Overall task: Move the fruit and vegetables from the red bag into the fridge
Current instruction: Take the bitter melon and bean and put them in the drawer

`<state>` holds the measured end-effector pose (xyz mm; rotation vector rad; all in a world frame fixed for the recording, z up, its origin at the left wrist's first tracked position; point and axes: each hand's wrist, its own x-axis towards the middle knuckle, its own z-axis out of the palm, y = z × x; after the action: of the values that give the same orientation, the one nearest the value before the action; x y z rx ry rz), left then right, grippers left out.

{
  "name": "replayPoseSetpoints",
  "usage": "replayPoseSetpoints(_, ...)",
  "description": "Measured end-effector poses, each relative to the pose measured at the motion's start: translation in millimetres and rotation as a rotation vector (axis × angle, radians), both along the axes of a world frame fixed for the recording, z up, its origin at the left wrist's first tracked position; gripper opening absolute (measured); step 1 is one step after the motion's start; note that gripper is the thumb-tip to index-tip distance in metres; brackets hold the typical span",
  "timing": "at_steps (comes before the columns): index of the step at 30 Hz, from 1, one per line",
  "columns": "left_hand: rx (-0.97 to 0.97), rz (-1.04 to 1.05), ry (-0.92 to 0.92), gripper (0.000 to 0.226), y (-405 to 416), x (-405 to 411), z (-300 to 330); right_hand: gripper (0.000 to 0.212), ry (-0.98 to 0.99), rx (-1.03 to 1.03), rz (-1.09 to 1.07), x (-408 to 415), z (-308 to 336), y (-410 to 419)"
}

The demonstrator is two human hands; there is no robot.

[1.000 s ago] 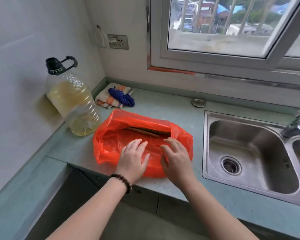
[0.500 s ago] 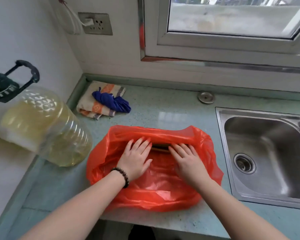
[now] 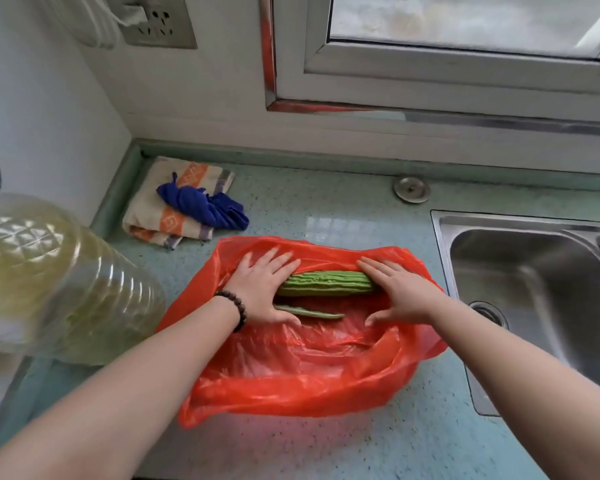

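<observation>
A red plastic bag (image 3: 302,372) lies open on the green counter. Inside it a ridged green bitter gourd (image 3: 326,283) lies crosswise, with a thin green bean (image 3: 309,311) just in front of it. My left hand (image 3: 262,289) is spread flat inside the bag's mouth at the gourd's left end, fingers apart on the plastic. My right hand (image 3: 400,294) is spread at the gourd's right end, fingers over its tip and thumb down on the bag. Neither hand is closed around anything. The fridge is out of view.
A large clear oil bottle (image 3: 56,275) stands close at the left. A folded striped towel (image 3: 174,209) with a blue cloth (image 3: 205,206) lies behind the bag. A steel sink (image 3: 534,292) is at the right, a round metal cap (image 3: 412,189) near the wall.
Both hands have pushed further into the bag and pulled its mouth apart. The bitter gourd and the bean now show. The view has moved closer and lower.
</observation>
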<state>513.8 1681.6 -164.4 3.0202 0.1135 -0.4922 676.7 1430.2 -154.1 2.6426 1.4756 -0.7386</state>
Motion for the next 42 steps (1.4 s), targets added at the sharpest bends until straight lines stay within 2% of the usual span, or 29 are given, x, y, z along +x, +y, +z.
replayPoseSetpoints(5,-0.051,0.068,-0.016,0.110,13,6,-3,0.117,0.052,-0.060,-0.139,19,-16,-27)
replayPoseSetpoints(9,0.006,0.080,-0.037,0.108,5,5,4,0.112,0.073,-0.012,-0.231,14,-18,-33)
replayPoseSetpoints(11,0.040,0.039,-0.184,0.101,-5,3,9,0.102,0.058,0.084,-0.252,7,-13,-33)
replayPoseSetpoints(14,-0.016,-0.127,-0.491,0.071,-30,2,8,0.075,-0.074,0.385,-0.206,-10,-3,-28)
replayPoseSetpoints(15,-0.031,-0.188,-0.531,0.064,-40,2,4,0.066,-0.122,0.478,-0.163,-17,-1,-24)
replayPoseSetpoints(17,-0.004,-0.235,-0.479,0.065,-57,5,-5,0.059,-0.132,0.547,-0.067,-27,-3,-10)
replayPoseSetpoints(19,0.021,-0.166,-0.379,0.079,-65,11,-13,0.061,-0.073,0.506,-0.016,-31,-11,3)
replayPoseSetpoints(23,0.054,-0.035,-0.232,0.106,-67,27,-15,0.073,-0.035,0.406,-0.085,-22,-28,4)
replayPoseSetpoints(26,0.096,-0.049,-0.181,0.112,-64,31,-14,0.076,-0.023,0.360,-0.140,-16,-35,-8)
replayPoseSetpoints(32,0.114,-0.136,-0.228,0.100,-58,18,-21,0.056,0.036,0.387,-0.239,-16,-37,-27)
replayPoseSetpoints(36,0.097,-0.086,-0.274,0.094,-59,14,-19,0.038,0.069,0.450,-0.263,-21,-33,-22)
replayPoseSetpoints(38,0.061,-0.028,-0.290,0.087,-60,15,-14,0.035,0.111,0.524,-0.274,-25,-27,-22)
replayPoseSetpoints(42,-0.090,0.029,-0.402,0.059,-58,16,3,0.032,0.253,0.760,-0.398,-36,8,-25)
